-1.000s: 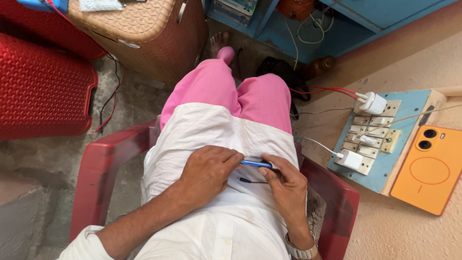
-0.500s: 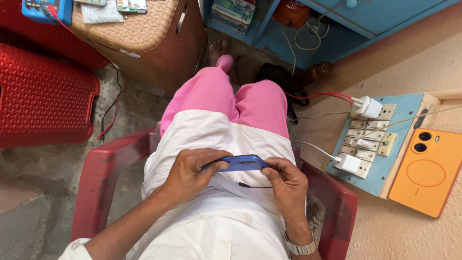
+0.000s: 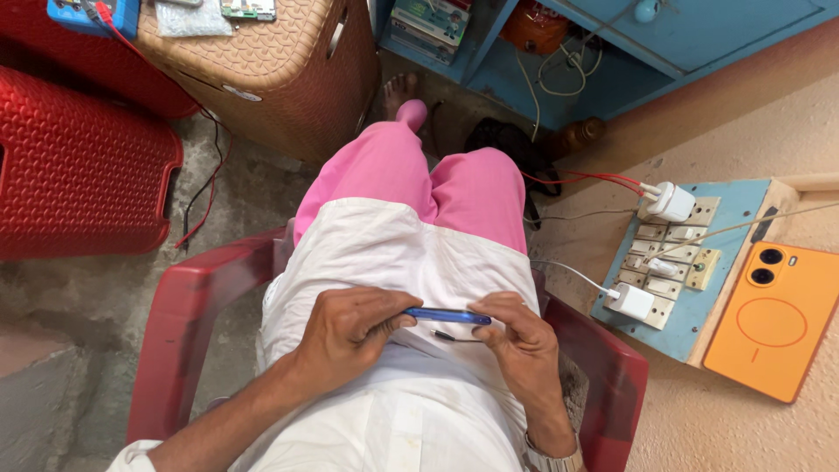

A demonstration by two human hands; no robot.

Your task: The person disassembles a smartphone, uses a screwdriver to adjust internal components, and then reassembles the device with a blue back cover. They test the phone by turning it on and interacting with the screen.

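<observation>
I sit in a red plastic chair (image 3: 179, 332) and look down at my lap, white shirt over pink trousers. Both hands hold a thin blue phone (image 3: 447, 315) edge-on above my lap. My left hand (image 3: 354, 332) grips its left end with the fingers curled around it. My right hand (image 3: 520, 343) pinches the right end; a watch (image 3: 551, 459) sits on that wrist. A small dark thin tool (image 3: 450, 336) lies on the shirt just under the phone.
An orange phone (image 3: 773, 319) lies face down at the right, beside a blue switchboard (image 3: 673, 262) with two white chargers plugged in. A woven brown stool (image 3: 262, 61) with small parts stands ahead, a red plastic stool (image 3: 83, 166) at the left, blue shelves (image 3: 568, 52) behind.
The blue phone has turned from lying flatter in my hands to edge-on, and my hands have shifted to its two ends. The view has tilted slightly.
</observation>
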